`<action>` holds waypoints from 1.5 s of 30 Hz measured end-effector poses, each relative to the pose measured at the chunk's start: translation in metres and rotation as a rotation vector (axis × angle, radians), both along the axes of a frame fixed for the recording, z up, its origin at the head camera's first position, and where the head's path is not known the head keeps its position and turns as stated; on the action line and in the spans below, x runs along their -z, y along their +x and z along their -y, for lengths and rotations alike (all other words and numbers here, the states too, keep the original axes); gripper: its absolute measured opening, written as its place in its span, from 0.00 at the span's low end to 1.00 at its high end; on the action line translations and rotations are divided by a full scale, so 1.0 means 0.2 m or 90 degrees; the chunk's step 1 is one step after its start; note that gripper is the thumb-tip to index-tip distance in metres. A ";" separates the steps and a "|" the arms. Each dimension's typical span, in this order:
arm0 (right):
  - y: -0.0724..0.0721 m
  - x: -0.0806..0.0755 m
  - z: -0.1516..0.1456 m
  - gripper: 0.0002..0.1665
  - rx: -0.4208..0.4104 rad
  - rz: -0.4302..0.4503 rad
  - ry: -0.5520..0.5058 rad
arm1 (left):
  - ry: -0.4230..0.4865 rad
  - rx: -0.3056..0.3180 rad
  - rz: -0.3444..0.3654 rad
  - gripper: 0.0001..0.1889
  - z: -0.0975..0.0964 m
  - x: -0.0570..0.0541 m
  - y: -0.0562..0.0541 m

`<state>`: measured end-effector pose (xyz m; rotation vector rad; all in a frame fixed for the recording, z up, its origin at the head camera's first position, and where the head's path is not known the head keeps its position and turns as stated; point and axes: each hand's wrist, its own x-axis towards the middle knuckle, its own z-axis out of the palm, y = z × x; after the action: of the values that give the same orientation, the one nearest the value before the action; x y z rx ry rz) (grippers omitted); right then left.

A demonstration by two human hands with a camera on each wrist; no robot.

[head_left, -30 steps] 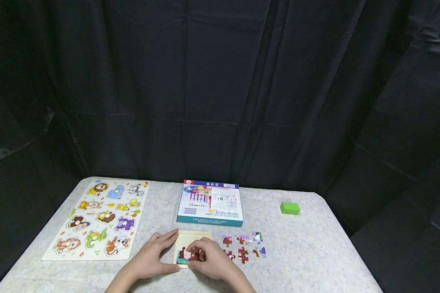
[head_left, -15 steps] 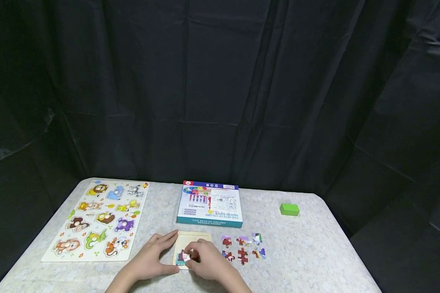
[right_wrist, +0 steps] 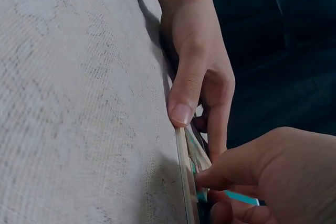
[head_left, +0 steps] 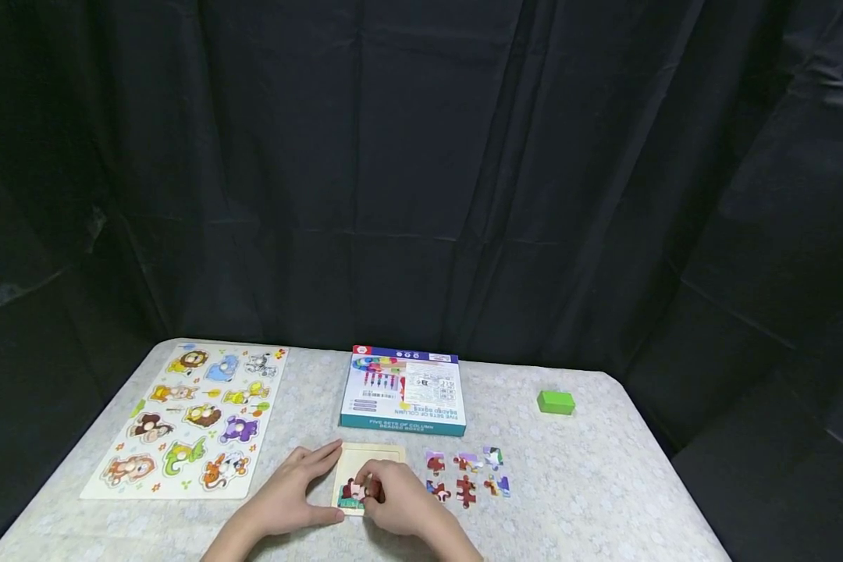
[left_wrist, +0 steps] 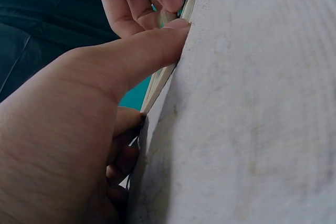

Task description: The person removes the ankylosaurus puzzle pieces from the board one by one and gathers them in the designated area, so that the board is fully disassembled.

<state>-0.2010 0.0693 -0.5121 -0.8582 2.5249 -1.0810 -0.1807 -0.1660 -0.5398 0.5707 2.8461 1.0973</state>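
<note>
A small wooden puzzle tray (head_left: pixel 365 460) lies near the front of the table, with jigsaw pieces (head_left: pixel 352 492) in brown, pink and green along its near side. My left hand (head_left: pixel 291 493) holds the tray's left side, thumb at the near corner and index finger at the far corner. Over the near right part of the tray, my right hand (head_left: pixel 402 498) pinches a puzzle piece (right_wrist: pixel 198 156), which the right wrist view shows tilted above the tray rim. The fingers hide much of that piece.
Several loose jigsaw pieces (head_left: pixel 466 491) lie right of the tray. Behind it is a flat toy box (head_left: pixel 402 390) with a teal edge. An animal peg board (head_left: pixel 214 437) lies at left, a green block (head_left: pixel 556 403) at back right.
My right hand has shifted slightly left over the tray's near side, its fingers working at the pieces there. The left hand stays on the tray; the loose pieces have not moved.
</note>
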 end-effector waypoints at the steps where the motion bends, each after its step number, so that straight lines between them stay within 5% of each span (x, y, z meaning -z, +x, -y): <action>1: 0.00 0.00 0.00 0.09 0.002 0.000 0.001 | 0.001 0.001 -0.001 0.54 0.00 0.00 0.00; 9: 0.03 0.03 0.03 0.21 0.038 -0.052 0.017 | 0.000 0.006 -0.002 0.53 0.00 -0.01 0.00; 28: 0.05 0.03 0.04 0.13 0.085 -0.054 -0.003 | -0.002 0.004 -0.009 0.54 0.01 0.01 0.01; 35: 0.01 -0.04 -0.02 0.13 0.110 -0.068 -0.058 | -0.007 0.002 -0.012 0.54 0.00 0.00 0.00; 45: -0.03 -0.16 -0.17 0.14 0.151 -0.199 -0.100 | -0.005 0.005 -0.020 0.54 0.00 0.01 0.00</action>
<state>-0.2066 0.1040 -0.4793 -0.8410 2.8904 -1.3233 -0.1816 -0.1662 -0.5423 0.6027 2.8708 1.0847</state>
